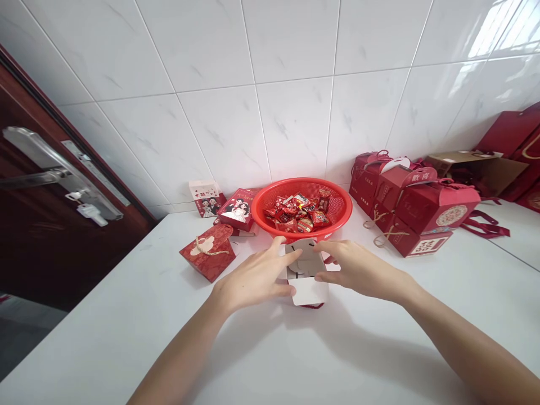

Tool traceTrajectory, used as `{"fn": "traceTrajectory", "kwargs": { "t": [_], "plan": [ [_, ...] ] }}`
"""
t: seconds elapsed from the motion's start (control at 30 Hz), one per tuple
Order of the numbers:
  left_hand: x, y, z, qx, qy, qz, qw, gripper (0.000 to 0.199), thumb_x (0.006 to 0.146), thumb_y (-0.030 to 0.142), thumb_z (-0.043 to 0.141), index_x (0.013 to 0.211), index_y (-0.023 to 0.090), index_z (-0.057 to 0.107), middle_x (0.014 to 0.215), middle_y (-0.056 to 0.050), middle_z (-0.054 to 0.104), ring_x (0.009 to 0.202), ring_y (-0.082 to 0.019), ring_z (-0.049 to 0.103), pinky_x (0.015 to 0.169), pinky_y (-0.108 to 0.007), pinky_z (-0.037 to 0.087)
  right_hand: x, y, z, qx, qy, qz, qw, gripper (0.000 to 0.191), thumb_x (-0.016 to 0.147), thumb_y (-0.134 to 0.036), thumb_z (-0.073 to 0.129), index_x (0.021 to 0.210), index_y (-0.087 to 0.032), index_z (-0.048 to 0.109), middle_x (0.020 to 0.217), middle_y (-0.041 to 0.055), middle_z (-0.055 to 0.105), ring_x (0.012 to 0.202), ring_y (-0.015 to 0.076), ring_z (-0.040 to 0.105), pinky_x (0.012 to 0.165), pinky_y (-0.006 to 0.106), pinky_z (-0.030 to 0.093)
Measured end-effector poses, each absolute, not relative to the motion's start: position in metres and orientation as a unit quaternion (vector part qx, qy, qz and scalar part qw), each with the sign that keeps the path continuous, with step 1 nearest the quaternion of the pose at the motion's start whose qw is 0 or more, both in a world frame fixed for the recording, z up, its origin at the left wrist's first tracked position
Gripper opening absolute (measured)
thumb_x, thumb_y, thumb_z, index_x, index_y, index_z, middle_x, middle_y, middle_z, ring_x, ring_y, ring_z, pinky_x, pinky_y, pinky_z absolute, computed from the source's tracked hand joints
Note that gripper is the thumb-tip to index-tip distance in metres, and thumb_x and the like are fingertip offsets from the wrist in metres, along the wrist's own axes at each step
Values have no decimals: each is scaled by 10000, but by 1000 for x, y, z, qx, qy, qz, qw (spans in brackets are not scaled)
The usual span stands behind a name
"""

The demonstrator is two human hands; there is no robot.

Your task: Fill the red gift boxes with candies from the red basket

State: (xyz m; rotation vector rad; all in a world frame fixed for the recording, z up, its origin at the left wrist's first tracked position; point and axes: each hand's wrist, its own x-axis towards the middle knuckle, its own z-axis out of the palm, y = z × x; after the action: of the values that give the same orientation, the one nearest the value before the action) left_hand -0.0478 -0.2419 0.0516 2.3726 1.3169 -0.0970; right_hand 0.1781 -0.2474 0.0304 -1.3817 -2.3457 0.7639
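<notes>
A small gift box (310, 291) with a white inside stands on the table in front of me, its top flaps spread apart. On its left side my left hand (253, 277) grips the edge, thumb by the near flap and fingers at the far corner. My right hand (363, 266) holds the opposite side with fingertips and thumb on the rim. Dark cord ends show inside the box, and a bit of dark red cord lies under the near flap. Just behind it is a red plastic basket (345, 216) holding several wrapped candies (291, 207).
Left of the basket lie a patterned red box (208, 252) with a rope handle and picture boxes (237, 209). Several red handled boxes (405, 205) are stacked to the right, near an open cardboard box (485, 169). White tiles (295, 124) rise behind; a door (37, 214) is at left.
</notes>
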Motion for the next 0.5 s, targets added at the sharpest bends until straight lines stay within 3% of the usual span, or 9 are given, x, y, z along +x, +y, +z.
{"fn": "traceTrajectory", "kwargs": {
  "t": [0.2,0.33,0.5],
  "plan": [
    [-58,-234,50,854,480,-29,199,960,701,536,735,1536,328,310,1209,-88,564,897,-272,654,643,-277,460,186,-243,32,-488,-801,298,179,212,852,-328,641,1029,-212,639,1056,74,702,920,229,699,677,286,505],
    [-62,-225,54,852,451,6,267,845,714,591,739,1451,305,439,1277,-78,604,1104,-294,609,797,-293,479,189,-241,34,-539,-794,253,124,367,779,-424,716,1069,-224,611,988,73,695,866,254,683,611,285,462],
    [-62,-218,52,814,479,-7,328,753,705,628,722,1325,237,550,1191,-64,659,961,-248,653,686,-258,467,191,-242,39,-558,-808,188,3,547,691,-523,781,1091,-217,568,881,66,675,838,297,653,613,309,417]
  ]
}}
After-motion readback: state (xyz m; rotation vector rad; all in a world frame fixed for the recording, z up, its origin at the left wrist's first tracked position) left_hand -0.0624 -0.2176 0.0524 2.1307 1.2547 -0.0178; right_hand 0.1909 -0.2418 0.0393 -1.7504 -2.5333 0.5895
